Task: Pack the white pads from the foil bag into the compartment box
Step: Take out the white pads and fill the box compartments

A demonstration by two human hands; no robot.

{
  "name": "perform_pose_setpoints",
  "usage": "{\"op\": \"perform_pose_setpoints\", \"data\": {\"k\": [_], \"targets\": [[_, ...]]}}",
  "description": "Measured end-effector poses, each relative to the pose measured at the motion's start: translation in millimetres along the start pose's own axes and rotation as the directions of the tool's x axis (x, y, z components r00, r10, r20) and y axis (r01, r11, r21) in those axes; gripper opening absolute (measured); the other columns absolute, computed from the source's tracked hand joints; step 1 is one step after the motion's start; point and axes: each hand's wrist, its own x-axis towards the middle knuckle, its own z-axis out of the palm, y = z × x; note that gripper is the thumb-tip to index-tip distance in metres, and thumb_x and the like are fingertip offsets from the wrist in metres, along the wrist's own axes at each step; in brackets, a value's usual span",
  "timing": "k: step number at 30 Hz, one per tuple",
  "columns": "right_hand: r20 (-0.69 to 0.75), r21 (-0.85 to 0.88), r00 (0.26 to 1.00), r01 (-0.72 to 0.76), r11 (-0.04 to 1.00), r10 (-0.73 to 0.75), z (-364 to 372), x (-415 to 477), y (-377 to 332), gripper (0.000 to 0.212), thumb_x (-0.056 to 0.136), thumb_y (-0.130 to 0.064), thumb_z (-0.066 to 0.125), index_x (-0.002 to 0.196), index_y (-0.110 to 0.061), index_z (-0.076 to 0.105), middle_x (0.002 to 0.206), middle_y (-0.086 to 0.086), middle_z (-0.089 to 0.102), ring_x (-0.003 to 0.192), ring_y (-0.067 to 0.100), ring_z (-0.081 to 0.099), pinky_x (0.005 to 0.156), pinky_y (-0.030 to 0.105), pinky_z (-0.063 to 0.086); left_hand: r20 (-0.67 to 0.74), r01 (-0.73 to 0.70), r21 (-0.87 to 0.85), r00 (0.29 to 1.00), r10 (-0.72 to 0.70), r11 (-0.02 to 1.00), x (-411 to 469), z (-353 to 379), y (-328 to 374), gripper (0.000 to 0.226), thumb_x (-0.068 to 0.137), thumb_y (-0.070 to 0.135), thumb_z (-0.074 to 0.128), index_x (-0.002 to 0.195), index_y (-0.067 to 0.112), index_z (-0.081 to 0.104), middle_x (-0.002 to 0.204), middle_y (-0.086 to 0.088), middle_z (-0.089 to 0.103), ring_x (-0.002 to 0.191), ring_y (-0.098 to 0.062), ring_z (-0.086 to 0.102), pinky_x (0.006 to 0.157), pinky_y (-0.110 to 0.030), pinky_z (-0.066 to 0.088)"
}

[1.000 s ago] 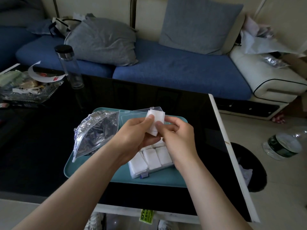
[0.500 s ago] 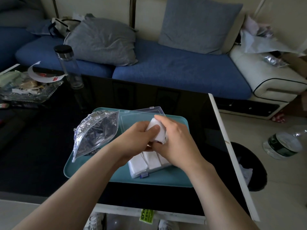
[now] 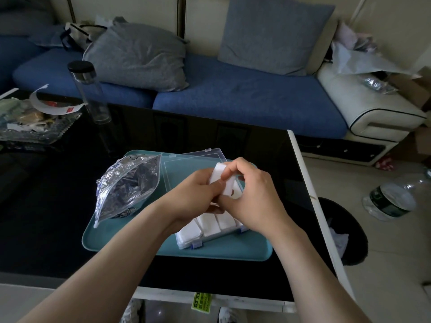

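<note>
The box (image 3: 186, 243) is sitting on the tray (image 3: 221, 252), its near cells holding pads (image 3: 207, 223). Just above, the left hand (image 3: 198, 194) and right hand (image 3: 254, 201) are pinching one pad (image 3: 229, 191), fingers curled round it. They're placing it, I'd say; next it's needing a free cell, hidden underneath. At ten o'clock the bag (image 3: 130, 185) is lying, contents unclear.

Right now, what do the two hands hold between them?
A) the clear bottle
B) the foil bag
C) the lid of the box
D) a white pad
D: the left hand and the right hand both pinch a white pad above the compartment box, while the foil bag lies untouched on the teal tray.
</note>
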Motion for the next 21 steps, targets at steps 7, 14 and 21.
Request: {"op": "perform_pose_setpoints", "data": {"k": [7,14,21], "targets": [[0.012,0.253,0.99,-0.141,0.957,0.142,-9.3,2.9,12.0,0.075,0.079,-0.02,0.083,0.147,-0.035,0.054,0.132,-0.011,0.068,0.122,0.005,0.066,0.1,0.023,0.053,-0.085,0.04,-0.049,0.995,-0.044,0.998,6.9,6.1,0.2,0.029,0.113,0.014,0.041,0.123,0.011,0.068,0.1,-0.01,0.075,0.087,-0.018,0.072,0.088,-0.043,0.062],[0.106,0.545,0.887,-0.43,0.72,0.45,-14.1,2.9,24.0,0.022,0.104,-0.028,0.066,0.124,-0.028,0.076,0.106,-0.007,0.079,0.099,0.016,0.076,0.076,0.028,0.055,-0.216,0.025,0.026,0.976,-0.018,0.999,17.5,16.1,-2.8,0.026,0.112,0.018,0.046,0.119,0.015,0.071,0.111,-0.012,0.075,0.099,-0.023,0.069,0.091,-0.038,0.059],[0.048,0.549,0.921,-0.347,0.76,0.386,-2.1,5.4,28.4,0.019,0.103,-0.015,0.069,0.118,-0.018,0.079,0.097,-0.007,0.082,0.092,0.003,0.076,0.073,0.013,0.054,-0.388,-0.01,0.162,0.919,0.073,0.987,24.4,19.0,-1.2,0.018,0.099,0.024,0.073,0.116,0.022,0.066,0.094,-0.001,0.078,0.093,-0.022,0.074,0.088,-0.043,0.063]]}}
